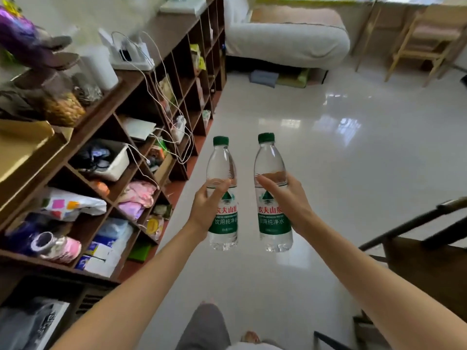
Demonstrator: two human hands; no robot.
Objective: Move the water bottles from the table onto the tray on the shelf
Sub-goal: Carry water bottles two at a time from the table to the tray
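One upright bottle (222, 195) is gripped in the left hand (206, 210), another (274, 195) in the right hand (290, 205), carried right of the shelf (106, 114), presumably for the tray (22, 145).

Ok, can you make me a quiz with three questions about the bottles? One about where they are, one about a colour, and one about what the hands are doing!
1. Where are the two water bottles?
A. lying on the floor
B. held up in the air, above the floor
C. inside a shelf cubby

2. What colour are the bottle caps?
A. green
B. blue
C. white

3. How are the bottles being held?
A. both in one hand
B. upside down
C. upright, one in each hand

Answers:
1 B: the left bottle and the right bottle hang over the shiny floor, beside the shelf.
2 A: both caps are green.
3 C: the left hand has a grip on one, the right hand on the other, caps on top.
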